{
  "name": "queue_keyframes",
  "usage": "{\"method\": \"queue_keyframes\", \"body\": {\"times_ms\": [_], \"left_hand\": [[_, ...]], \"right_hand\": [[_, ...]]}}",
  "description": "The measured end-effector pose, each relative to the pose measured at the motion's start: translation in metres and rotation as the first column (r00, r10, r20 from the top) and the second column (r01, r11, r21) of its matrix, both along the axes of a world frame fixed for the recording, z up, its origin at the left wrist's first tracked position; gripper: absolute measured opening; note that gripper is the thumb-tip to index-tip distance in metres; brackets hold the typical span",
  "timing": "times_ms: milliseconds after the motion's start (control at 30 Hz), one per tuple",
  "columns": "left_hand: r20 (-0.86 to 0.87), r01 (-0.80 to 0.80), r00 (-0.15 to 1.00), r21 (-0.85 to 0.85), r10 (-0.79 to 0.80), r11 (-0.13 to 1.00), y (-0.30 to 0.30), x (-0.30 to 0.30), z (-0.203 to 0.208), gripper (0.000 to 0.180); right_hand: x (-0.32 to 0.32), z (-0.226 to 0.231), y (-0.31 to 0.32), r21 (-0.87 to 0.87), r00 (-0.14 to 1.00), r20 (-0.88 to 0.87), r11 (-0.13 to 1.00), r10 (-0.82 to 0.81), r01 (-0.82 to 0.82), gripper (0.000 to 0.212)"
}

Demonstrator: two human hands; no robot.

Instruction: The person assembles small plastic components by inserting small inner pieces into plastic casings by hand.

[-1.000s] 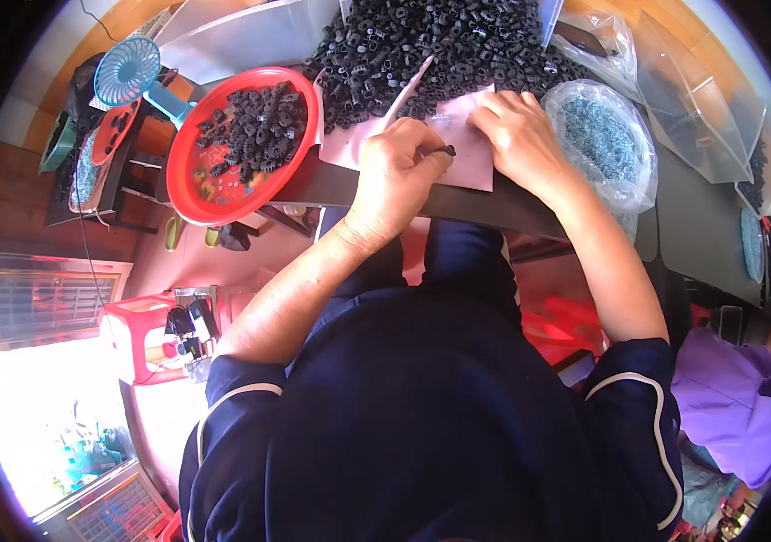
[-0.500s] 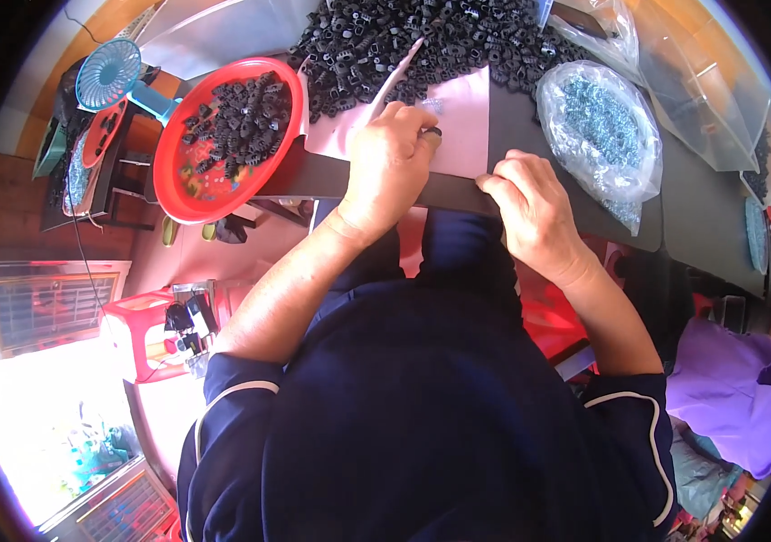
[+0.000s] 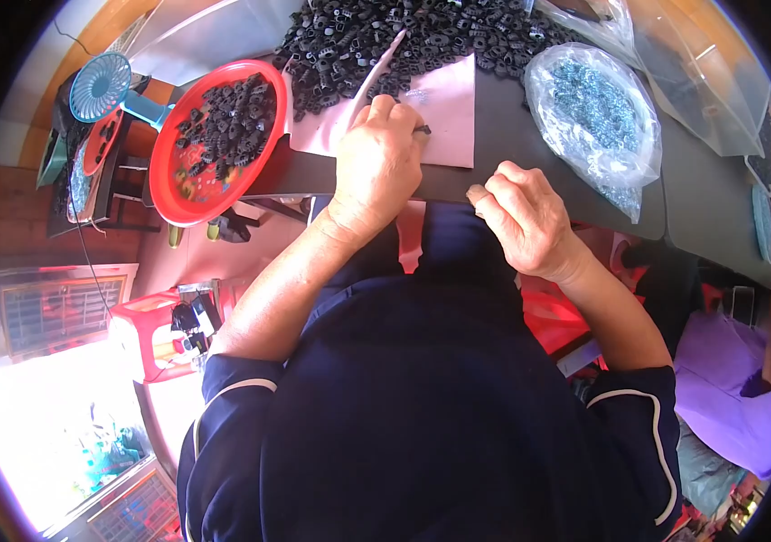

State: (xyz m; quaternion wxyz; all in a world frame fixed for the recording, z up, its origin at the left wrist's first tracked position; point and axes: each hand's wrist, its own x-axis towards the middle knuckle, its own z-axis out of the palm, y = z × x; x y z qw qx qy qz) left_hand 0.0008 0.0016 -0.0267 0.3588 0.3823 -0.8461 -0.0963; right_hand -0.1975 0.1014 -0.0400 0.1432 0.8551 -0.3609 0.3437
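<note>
My left hand (image 3: 375,167) is closed over the near edge of a pink sheet (image 3: 451,113) on the dark table. A small black plastic part (image 3: 423,130) pokes out from its fingers. To the right, my right hand (image 3: 530,221) hovers just over the table's front edge, thumb and fingers pinched together. Whatever it may hold is too small to make out. A few tiny clear or silvery pieces (image 3: 416,96) lie on the sheet. Behind them spreads a big heap of black plastic parts (image 3: 458,41).
On the left, a red basin (image 3: 169,185) holds more black parts, beside a blue fan (image 3: 102,86). An open plastic bag (image 3: 544,104) of small silvery-blue pieces lies at the right. Clear plastic bins (image 3: 711,90) stand beyond it. A person in purple (image 3: 729,388) sits far right.
The whole view has shifted slightly. My left hand has turned a little, still with the black part. My right hand has drawn slightly back from the sheet, fingers still pinched.
</note>
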Motion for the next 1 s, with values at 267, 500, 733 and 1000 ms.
{"method": "queue_keyframes", "body": {"times_ms": [267, 500, 733, 1000], "left_hand": [[-0.447, 0.236, 0.894, 0.487, 0.008, 0.841, 0.008, 0.009, 0.012, 0.012], [-0.612, 0.401, 0.782, 0.639, 0.118, 0.657, 0.006, 0.014, 0.013, 0.014], [-0.675, 0.494, 0.723, 0.653, 0.145, 0.575, -0.001, 0.019, 0.007, 0.015], [-0.692, 0.517, 0.705, 0.650, 0.155, 0.557, -0.001, 0.021, 0.009, 0.013]], "right_hand": [[0.013, 0.024, -0.015, 0.264, 0.856, 0.508, 0.964, -0.100, -0.044, 0.013], [0.028, 0.047, -0.053, 0.309, 0.838, 0.539, 0.946, -0.085, -0.103, 0.010], [0.037, 0.052, -0.066, 0.423, 0.880, 0.468, 0.895, -0.082, -0.142, 0.008], [0.037, 0.061, -0.071, 0.611, 0.789, 0.586, 0.739, -0.183, -0.283, 0.011]]}}
